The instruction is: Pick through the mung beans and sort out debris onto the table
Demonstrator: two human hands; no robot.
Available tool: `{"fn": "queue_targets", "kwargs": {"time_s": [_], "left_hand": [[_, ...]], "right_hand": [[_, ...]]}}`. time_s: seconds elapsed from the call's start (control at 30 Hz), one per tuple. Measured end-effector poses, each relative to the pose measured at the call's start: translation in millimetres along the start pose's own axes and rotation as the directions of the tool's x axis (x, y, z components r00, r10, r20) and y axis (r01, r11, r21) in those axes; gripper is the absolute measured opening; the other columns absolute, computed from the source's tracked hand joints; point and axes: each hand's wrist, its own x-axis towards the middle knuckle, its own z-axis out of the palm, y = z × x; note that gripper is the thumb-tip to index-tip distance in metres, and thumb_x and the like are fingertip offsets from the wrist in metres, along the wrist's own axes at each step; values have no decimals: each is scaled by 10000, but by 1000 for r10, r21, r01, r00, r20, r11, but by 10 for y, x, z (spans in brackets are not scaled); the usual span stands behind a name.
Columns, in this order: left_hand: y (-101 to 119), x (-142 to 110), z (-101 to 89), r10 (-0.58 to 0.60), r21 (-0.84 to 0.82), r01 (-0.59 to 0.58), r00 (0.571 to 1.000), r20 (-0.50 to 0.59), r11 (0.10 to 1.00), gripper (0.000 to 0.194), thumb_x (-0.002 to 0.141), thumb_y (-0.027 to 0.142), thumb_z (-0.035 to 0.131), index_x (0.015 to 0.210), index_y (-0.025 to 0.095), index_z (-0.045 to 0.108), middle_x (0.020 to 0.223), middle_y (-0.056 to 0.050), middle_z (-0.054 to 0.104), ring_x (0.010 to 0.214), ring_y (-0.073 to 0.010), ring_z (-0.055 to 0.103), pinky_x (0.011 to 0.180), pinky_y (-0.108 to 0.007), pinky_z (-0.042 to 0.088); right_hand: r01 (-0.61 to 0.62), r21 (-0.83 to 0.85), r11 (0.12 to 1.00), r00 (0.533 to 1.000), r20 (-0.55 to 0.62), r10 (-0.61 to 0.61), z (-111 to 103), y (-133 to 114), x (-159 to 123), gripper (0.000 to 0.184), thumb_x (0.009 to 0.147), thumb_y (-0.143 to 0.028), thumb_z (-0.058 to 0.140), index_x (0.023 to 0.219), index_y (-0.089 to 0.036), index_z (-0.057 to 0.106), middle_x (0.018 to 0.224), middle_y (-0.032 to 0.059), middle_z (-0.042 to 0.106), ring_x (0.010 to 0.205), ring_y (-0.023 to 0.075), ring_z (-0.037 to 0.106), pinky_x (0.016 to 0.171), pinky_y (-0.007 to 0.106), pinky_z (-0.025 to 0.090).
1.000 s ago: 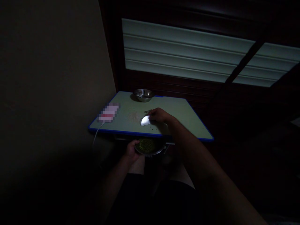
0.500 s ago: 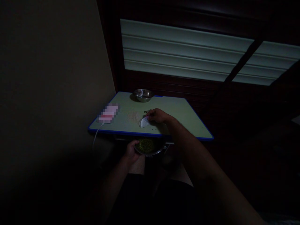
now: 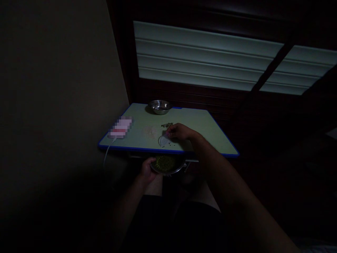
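Observation:
Below the table's front edge, my left hand (image 3: 147, 168) grips the left rim of a metal bowl (image 3: 170, 173), thumb over the edge. Small green grains (image 3: 164, 162) that look like mung beans lie in the bowl. Above the tabletop, my right hand (image 3: 179, 131) is closed on a pale, thin, round-edged piece (image 3: 163, 140), tilted with its curved edge to the left. Its exact kind is hard to make out in the dim light. A few dark specks lie by its lower edge. Just behind my fingers is a small heap of greenish bits (image 3: 166, 124).
The pale table (image 3: 200, 121) has a blue rim. A second metal bowl (image 3: 159, 107) stands at its back edge. A blurred pink phone-like object (image 3: 121, 127) with a white cable (image 3: 105, 158) lies at left. Pale crumbs (image 3: 150, 132) are scattered mid-table. A wall rises on the left.
My right hand has shifted slightly right with the pale piece, now tilted more upright and looking darker. More of the greenish heap shows behind it. My left hand keeps its hold on the bowl.

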Motion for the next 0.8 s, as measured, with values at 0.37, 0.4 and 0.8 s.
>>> {"fn": "queue_targets", "kwargs": {"time_s": [0.37, 0.4, 0.8], "left_hand": [[1, -2, -14, -13, -35, 13, 1000, 12, 999, 325, 657, 129, 545, 936, 87, 707, 794, -120, 757, 759, -270, 711, 767, -434, 569], [-1, 5, -17, -12, -35, 12, 1000, 9, 999, 322, 657, 130, 546, 933, 85, 707, 789, -120, 756, 756, -269, 711, 775, -436, 568], [-8, 16, -6, -4, -28, 3, 1000, -17, 1000, 288, 657, 120, 551, 900, 102, 706, 781, -109, 755, 739, -251, 708, 754, -404, 575]], "right_hand": [[-222, 48, 974, 901, -370, 224, -104, 154, -320, 159, 644, -223, 756, 717, -132, 648, 618, 3, 624, 557, 92, 503, 553, 211, 401], [-250, 22, 968, 895, -376, 239, -106, 163, -354, 152, 650, -223, 751, 718, -133, 650, 612, 2, 624, 553, 92, 506, 548, 209, 399], [-358, -184, 915, 896, -343, 281, 88, -51, -482, 111, 694, -228, 725, 743, -132, 698, 633, 23, 657, 575, 104, 543, 564, 214, 387]]}}
